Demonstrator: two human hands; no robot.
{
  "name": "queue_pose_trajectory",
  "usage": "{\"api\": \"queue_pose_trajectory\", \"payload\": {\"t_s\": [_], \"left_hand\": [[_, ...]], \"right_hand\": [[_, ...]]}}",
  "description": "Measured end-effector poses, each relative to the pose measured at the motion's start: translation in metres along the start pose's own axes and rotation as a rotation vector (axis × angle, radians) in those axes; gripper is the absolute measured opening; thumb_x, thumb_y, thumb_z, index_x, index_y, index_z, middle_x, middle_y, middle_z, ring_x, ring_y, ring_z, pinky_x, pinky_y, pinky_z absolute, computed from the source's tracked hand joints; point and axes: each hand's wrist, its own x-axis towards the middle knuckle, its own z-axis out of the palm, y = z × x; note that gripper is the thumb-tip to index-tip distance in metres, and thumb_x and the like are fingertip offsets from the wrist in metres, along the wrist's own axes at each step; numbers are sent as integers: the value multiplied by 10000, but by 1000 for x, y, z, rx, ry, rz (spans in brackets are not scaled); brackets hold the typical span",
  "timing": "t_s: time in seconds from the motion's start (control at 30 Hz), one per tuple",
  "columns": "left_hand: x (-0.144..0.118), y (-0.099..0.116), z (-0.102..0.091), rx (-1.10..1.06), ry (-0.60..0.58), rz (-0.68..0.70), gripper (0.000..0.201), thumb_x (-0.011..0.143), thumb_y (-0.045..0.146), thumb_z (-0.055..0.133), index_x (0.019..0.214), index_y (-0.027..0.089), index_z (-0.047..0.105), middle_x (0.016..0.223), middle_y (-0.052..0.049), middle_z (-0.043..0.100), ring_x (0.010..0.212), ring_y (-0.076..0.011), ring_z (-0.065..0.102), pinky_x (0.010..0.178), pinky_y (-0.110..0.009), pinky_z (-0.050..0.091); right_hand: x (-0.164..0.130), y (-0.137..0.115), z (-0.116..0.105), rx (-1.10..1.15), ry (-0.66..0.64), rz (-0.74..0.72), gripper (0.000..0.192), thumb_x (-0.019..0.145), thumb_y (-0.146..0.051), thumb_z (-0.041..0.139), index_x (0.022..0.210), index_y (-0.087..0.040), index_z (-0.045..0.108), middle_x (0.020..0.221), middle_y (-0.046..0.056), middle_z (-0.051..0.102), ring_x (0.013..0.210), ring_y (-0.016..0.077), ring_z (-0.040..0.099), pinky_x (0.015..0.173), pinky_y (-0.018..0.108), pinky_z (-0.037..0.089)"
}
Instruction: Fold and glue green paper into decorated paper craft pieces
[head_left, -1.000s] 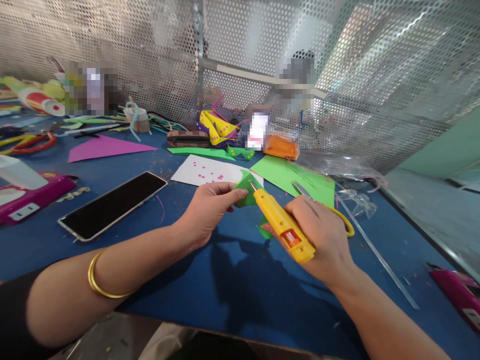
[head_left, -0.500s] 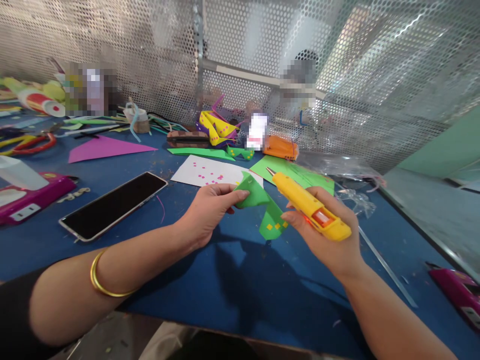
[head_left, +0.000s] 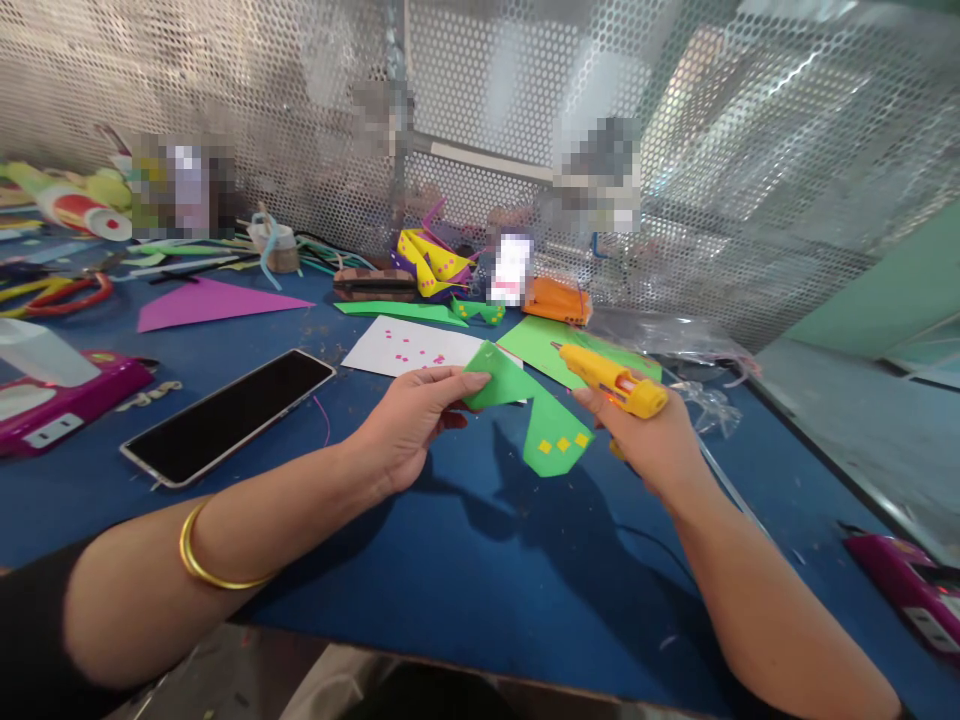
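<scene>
The left hand (head_left: 409,425) holds a folded green paper piece (head_left: 525,415) above the blue bench (head_left: 465,580); its fingers (head_left: 469,380) are closed in a pinch on the left corner of the paper. The paper hangs between the two hands, and its lower flap carries small yellow squares. The right hand (head_left: 649,440) grips a yellow glue gun (head_left: 611,378), fingers wrapped around the body, nozzle pointing far-left, just to the right of the paper and apart from it.

On the bench to the left lies a black phone (head_left: 225,412), screen up and dark. At the left edge is a pink device (head_left: 64,400) with a white label; its writing is too small to read. Beyond the hands lie a white sheet (head_left: 409,348) dotted with pink squares and a flat green sheet (head_left: 547,340). A purple paper triangle (head_left: 210,300) lies at far left. Perforated metal panels (head_left: 300,120) stand behind the bench. Labels on far items are blurred and unreadable.
</scene>
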Motion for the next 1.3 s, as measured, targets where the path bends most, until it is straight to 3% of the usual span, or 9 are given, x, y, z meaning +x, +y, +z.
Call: {"api": "queue_pose_trajectory", "payload": {"t_s": [0.1, 0.27, 0.33, 0.4, 0.6, 0.77, 0.97, 1.1, 1.3], "left_hand": [[3, 7, -1, -138, 103, -60, 225, 616, 217, 864, 768, 166, 707, 772, -17, 702, 625, -108, 597, 543, -224, 435], [9, 29, -5, -255, 231, -30, 230, 644, 144, 837, 782, 179, 656, 691, 14, 655, 573, -80, 573, 455, -187, 386], [12, 36, -8, -269, 247, 0, 229, 653, 127, 831, 757, 184, 635, 637, 37, 609, 529, -57, 527, 412, -171, 339], [15, 41, -10, -279, 262, 15, 230, 665, 112, 822, 721, 185, 611, 584, 51, 560, 492, -48, 489, 386, -162, 316], [21, 44, -16, -289, 285, 25, 186, 739, 119, 788, 709, 190, 619, 573, 48, 562, 498, -49, 504, 410, -156, 378], [28, 48, -25, -306, 307, 53, 225, 684, 110, 822, 703, 216, 625, 560, 54, 557, 522, -63, 521, 452, -194, 399], [31, 57, -31, -334, 341, 95, 212, 758, 107, 758, 674, 231, 608, 536, 48, 532, 513, -72, 512, 440, -192, 387], [29, 60, -30, -355, 334, 95, 191, 767, 100, 738, 683, 218, 614, 530, 48, 529, 506, -67, 501, 438, -182, 370], [27, 59, -29, -418, 312, 92, 215, 727, 58, 755, 676, 215, 619, 515, 55, 522, 506, -65, 484, 446, -175, 360]], "right_hand": [[12, 12, -6, 141, -7, 203, 402, 603, -483, 845, 806, -176, 684, 602, 4, 619, 526, 166, 553, 451, 282, 407], [30, 46, -29, 243, -141, 181, 420, 559, -382, 849, 901, -163, 741, 888, 74, 747, 719, 208, 671, 603, 309, 511], [39, 62, -46, 85, -150, 122, 437, 660, -427, 798, 999, -156, 746, 928, 92, 755, 728, 218, 679, 612, 321, 509], [48, 76, -68, -253, -45, -21, 412, 758, -464, 723, 1045, -170, 746, 903, 89, 755, 707, 208, 669, 604, 314, 483], [63, 104, -119, -633, 87, -142, 260, 808, -434, 690, 762, -182, 731, 623, 32, 554, 561, 145, 472, 583, 363, 307], [65, 126, -115, -780, 88, -123, 293, 878, -386, 610, 674, -179, 647, 637, 20, 509, 570, 141, 470, 604, 377, 293], [79, 140, -110, -974, 36, 43, 334, 917, -378, 573, 718, -136, 687, 727, 145, 642, 684, 240, 632, 620, 369, 330], [84, 136, -106, -1075, -10, 181, 226, 896, -274, 613, 836, -95, 738, 882, 250, 703, 813, 324, 689, 657, 368, 392], [74, 106, -105, -1096, 31, 273, 329, 842, -325, 688, 938, -15, 745, 998, 366, 667, 908, 429, 674, 686, 440, 424]]}}
